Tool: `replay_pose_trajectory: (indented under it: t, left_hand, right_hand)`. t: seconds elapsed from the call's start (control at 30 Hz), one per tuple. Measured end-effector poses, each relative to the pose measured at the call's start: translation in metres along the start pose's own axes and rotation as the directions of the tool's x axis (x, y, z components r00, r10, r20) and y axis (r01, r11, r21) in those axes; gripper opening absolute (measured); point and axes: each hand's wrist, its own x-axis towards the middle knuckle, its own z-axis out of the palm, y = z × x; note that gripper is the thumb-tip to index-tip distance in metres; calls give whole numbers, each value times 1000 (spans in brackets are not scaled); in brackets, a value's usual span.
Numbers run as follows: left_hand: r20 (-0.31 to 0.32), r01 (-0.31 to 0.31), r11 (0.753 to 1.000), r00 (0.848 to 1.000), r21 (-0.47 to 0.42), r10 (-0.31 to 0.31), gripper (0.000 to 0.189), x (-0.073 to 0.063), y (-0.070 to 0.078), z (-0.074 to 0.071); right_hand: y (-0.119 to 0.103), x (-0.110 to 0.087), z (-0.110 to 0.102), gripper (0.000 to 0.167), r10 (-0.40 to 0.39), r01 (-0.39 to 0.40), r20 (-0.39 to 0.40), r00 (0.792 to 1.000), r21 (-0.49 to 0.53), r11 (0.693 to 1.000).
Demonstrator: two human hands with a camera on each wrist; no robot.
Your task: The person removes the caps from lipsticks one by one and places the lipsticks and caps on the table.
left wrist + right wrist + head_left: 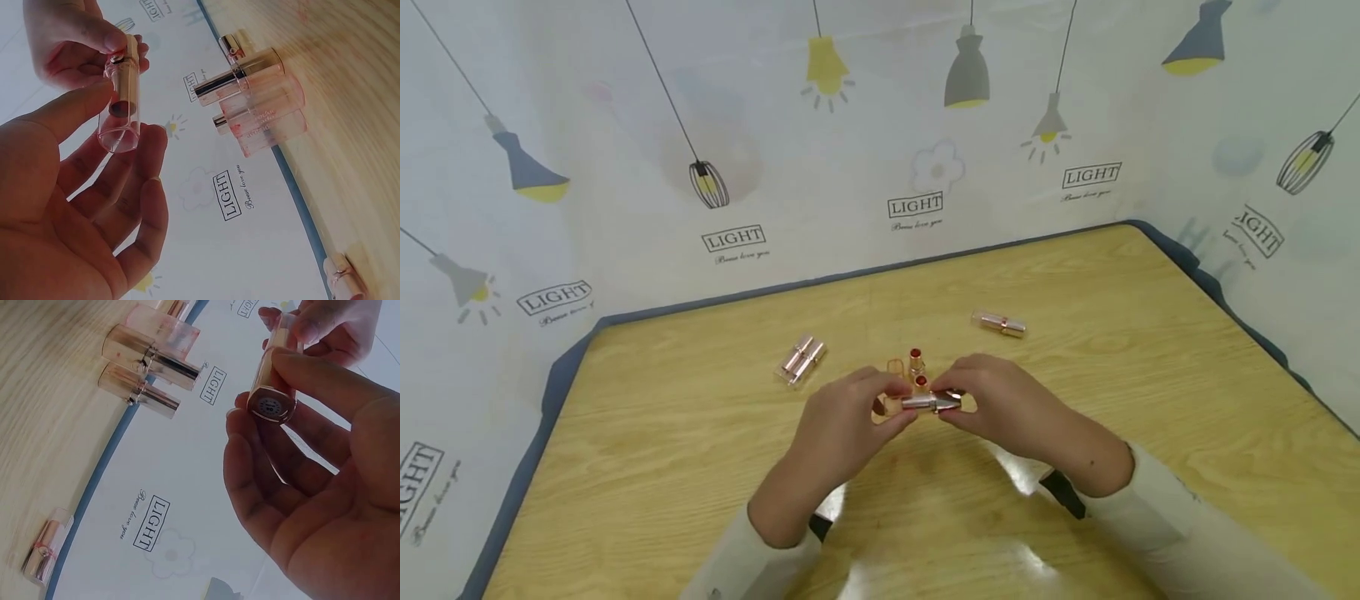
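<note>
In the head view, both hands hold a lipstick tube level above the table. My left hand pinches its clear cap between thumb and fingers. The gold base end, with a round label on its bottom, is gripped by the thumb and fingers of my right hand. Inside the clear cap, the inner tube shows. Just beyond the hands stand two uncapped lipsticks with red tips, one farther back and a nearer one partly hidden. A clear cap stands beside them.
Two capped lipsticks lie side by side on the wooden table to the left. Another capped lipstick lies at the back right. A lamp-patterned cloth hangs behind the table's far edge.
</note>
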Motion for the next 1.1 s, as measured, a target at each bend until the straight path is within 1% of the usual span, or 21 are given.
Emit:
replay_pose_trajectory:
  t: [0.1, 0.23, 0.4, 0.47, 0.6, 0.7, 0.87, 0.97, 1.1]
  left_hand:
    - [6, 13, 1000, 1000, -1, -13, 22, 2, 0, -3]
    - [7, 30, 1000, 1000, -1, -30, 21, 1, -3, -4]
    - [-28, -6, 1000, 1000, -6, 6, 21, 4, -7, -6]
    - [-30, -13, 1000, 999, -9, 13, 22, 4, -8, -7]
    - [-32, 5, 1000, 999, -23, -6, 23, 5, -9, -9]
    - [-40, 30, 999, 999, -35, -32, 24, 5, -10, -12]
    - [-42, 64, 997, 997, -43, -66, 25, 3, -12, -15]
    - [-44, 65, 997, 997, -42, -67, 26, 2, -13, -16]
    - [-49, 65, 997, 997, -35, -66, 25, 2, -13, -18]
  right_hand:
    - [0, 1, -5, 22, 21, -20, 27, 999, -4, 1000]
    - [2, 2, -5, 21, 36, -36, 47, 998, -1, 999]
    - [4, 6, -6, 20, 54, -55, 53, 997, 20, 998]
    - [5, 6, -6, 20, 63, -65, 65, 996, 35, 997]
    - [8, 7, -6, 18, 83, -88, 84, 993, 53, 995]
    - [10, 8, -4, 18, 99, -106, 91, 991, 75, 992]
    - [12, 10, 4, 20, 108, -125, 105, 989, 171, 977]
    - [13, 9, 11, 21, 99, -121, 105, 990, 235, 964]
    - [14, 10, 18, 22, 84, -105, 87, 993, 282, 954]
